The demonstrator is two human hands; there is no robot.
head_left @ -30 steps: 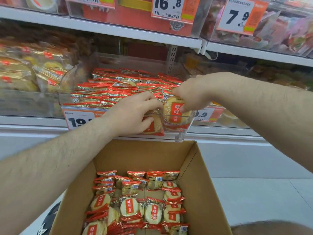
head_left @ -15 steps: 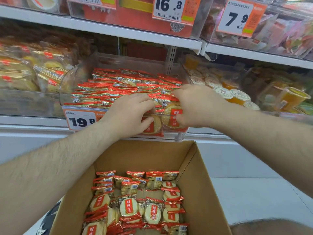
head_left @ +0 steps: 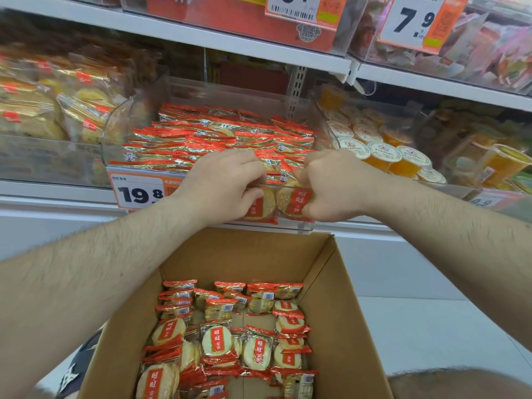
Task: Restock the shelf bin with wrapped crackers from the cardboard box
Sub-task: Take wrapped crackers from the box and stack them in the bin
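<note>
A clear shelf bin (head_left: 236,92) holds several flat rows of red-and-gold wrapped crackers (head_left: 218,133). Two round packets (head_left: 293,201) stand upright behind its clear front wall. My left hand (head_left: 224,185) and my right hand (head_left: 334,185) meet at that front edge. Their fingers curl over the rim onto these packets and the thumbs lie low at the front. Whether the thumbs are inside or outside the clear wall is not clear. Below the hands stands the open cardboard box (head_left: 253,254), with several more wrapped crackers (head_left: 218,341) on its bottom.
A 19.8 price tag (head_left: 138,192) hangs on the bin's front left. Jelly cups (head_left: 383,151) fill the neighbouring bin on the right, and bagged cakes (head_left: 72,110) the one on the left. An upper shelf (head_left: 230,38) overhangs. White floor (head_left: 417,326) lies right of the box.
My right hand has come down and leftward with a round packet, setting it upright behind the bin's front wall beside my left hand. My left hand has stayed at the rim.
</note>
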